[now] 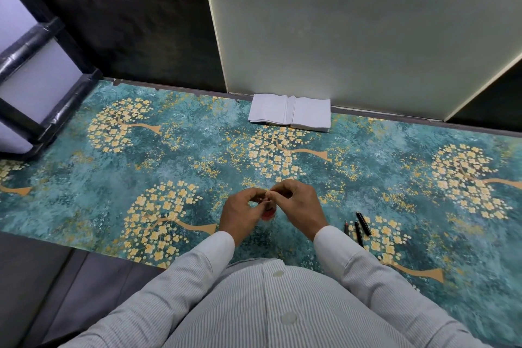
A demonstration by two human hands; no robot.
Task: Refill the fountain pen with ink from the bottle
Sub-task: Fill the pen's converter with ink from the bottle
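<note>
The worktop (84, 167) is covered in a teal floral print, with a stack of white paper (289, 112) parked at its far edge. Near the front edge, something small and reddish (267, 213), maybe the ink bottle, is pinched between the left hand (240, 213) and right hand (299, 203), both grips curled tight. Black pen parts (360, 227) are laid out just right of them.

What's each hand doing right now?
Left hand: fingers curled, pinching a small item, mostly hidden.
Right hand: fingers curled, pinching the same small item from the other side.
</note>
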